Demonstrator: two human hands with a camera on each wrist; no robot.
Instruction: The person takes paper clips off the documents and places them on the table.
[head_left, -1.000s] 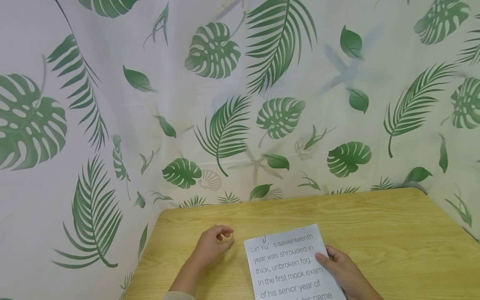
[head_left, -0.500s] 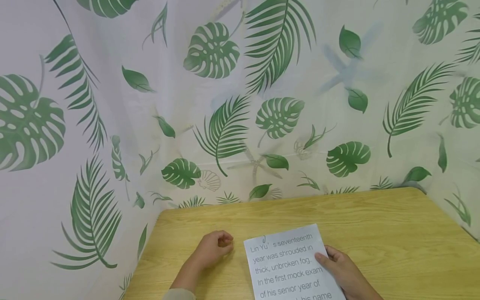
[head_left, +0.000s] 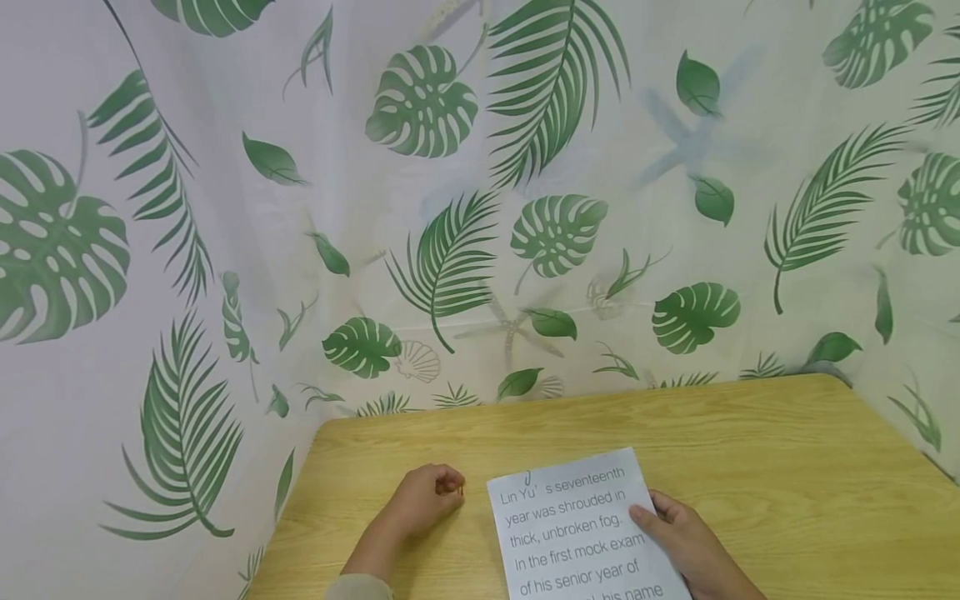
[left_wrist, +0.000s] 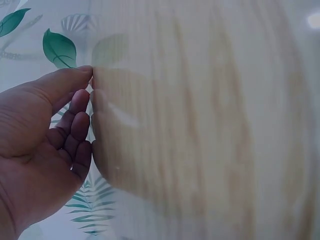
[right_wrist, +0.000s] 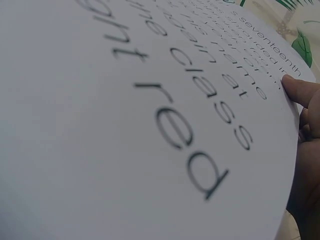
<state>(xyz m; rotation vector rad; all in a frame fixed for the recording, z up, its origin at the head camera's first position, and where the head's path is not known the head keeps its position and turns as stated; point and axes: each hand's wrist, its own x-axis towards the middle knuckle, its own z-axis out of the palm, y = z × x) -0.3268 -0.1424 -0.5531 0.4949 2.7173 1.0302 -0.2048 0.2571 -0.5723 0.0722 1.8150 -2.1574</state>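
My right hand [head_left: 690,542] grips the right edge of a white sheet of paper [head_left: 570,533] with large printed English text, thumb in front and fingers behind. Near the sheet's top edge is a small dark hook-shaped mark, perhaps a paper clip [head_left: 528,477]. In the right wrist view the paper [right_wrist: 100,165] fills most of the picture, the thumb [right_wrist: 300,90] on its edge. Left of the sheet, my left hand [head_left: 423,500] rests on the wood-grain table, fingers loosely curled. A tiny reddish streak shows by its fingertips, too small to identify. In the left wrist view the fingertips [left_wrist: 82,125] meet the tabletop.
The yellow wood-grain table [head_left: 795,467] extends behind and right of the paper. A white curtain [head_left: 480,250] printed with green leaves, shells and starfish stands along its back and sides.
The left hand has lowered slightly, its fingers curling in a little more. The paper and the right hand have hardly moved.
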